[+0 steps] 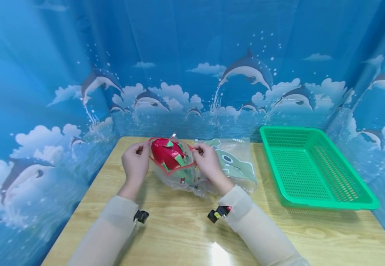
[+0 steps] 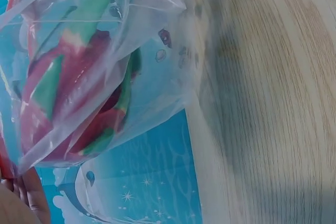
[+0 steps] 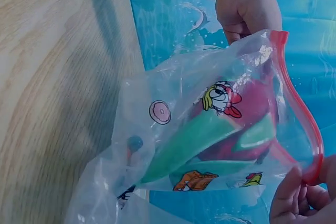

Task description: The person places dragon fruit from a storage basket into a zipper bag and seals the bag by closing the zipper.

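Note:
A clear zip bag [image 1: 179, 181] with cartoon prints and a red zip edge stands open at its mouth above the table. Inside it is a red dragon fruit [image 1: 164, 152] with green scales, seen through the plastic in both wrist views. At the left end of the red edge, my left hand [image 1: 135, 162] pinches the rim between thumb and fingers. My right hand [image 1: 208, 161] grips the rim's opposite end, with its fingertips also seen at the zip in the right wrist view. The bag's lower part trails, crumpled, toward the right forearm.
Behind the right hand, another clear bag [image 1: 240, 166] with a green cartoon animal print lies flat on the wooden table [image 1: 175, 229]. A green plastic basket [image 1: 299, 173] stands at the right. Blue dolphin-print curtains [image 1: 185, 48] enclose the table's back and sides.

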`<state>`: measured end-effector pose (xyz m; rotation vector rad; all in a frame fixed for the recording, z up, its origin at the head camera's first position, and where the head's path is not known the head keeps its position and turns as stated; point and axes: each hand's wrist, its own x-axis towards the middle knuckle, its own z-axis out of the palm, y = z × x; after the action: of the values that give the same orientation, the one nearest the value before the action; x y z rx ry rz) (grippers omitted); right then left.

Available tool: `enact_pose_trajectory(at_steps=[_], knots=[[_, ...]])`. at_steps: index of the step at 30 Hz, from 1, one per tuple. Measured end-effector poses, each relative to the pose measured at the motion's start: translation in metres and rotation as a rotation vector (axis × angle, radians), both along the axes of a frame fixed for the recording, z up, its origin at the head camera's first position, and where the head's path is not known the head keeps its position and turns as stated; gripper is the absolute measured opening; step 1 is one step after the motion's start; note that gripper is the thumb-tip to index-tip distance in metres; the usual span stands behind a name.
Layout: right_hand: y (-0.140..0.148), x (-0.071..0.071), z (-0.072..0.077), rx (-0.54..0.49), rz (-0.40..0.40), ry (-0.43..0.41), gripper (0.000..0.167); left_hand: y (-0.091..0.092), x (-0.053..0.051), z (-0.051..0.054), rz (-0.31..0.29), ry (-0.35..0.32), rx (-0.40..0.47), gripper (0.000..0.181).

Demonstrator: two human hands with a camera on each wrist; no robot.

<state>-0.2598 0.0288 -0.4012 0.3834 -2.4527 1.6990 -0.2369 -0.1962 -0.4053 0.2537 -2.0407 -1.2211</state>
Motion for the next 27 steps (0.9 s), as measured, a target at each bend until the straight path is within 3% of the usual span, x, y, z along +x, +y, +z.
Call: enact_pose_trajectory(at_steps=[16, 21, 27], knots=[[0.002, 0.001, 0.016, -0.213, -0.075, -0.055, 0.017, 0.008, 0.002, 0.013, -0.083, 0.205, 0.092, 0.021], [0.0, 0.004, 0.031, -0.275, -0.022, -0.117, 0.018, 0.009, 0.002, 0.019, -0.084, 0.194, 0.105, 0.021], [-0.003, 0.0, 0.041, -0.362, 0.039, -0.199, 0.019, 0.006, 0.001, 0.02, -0.038, 0.116, 0.131, 0.021]])
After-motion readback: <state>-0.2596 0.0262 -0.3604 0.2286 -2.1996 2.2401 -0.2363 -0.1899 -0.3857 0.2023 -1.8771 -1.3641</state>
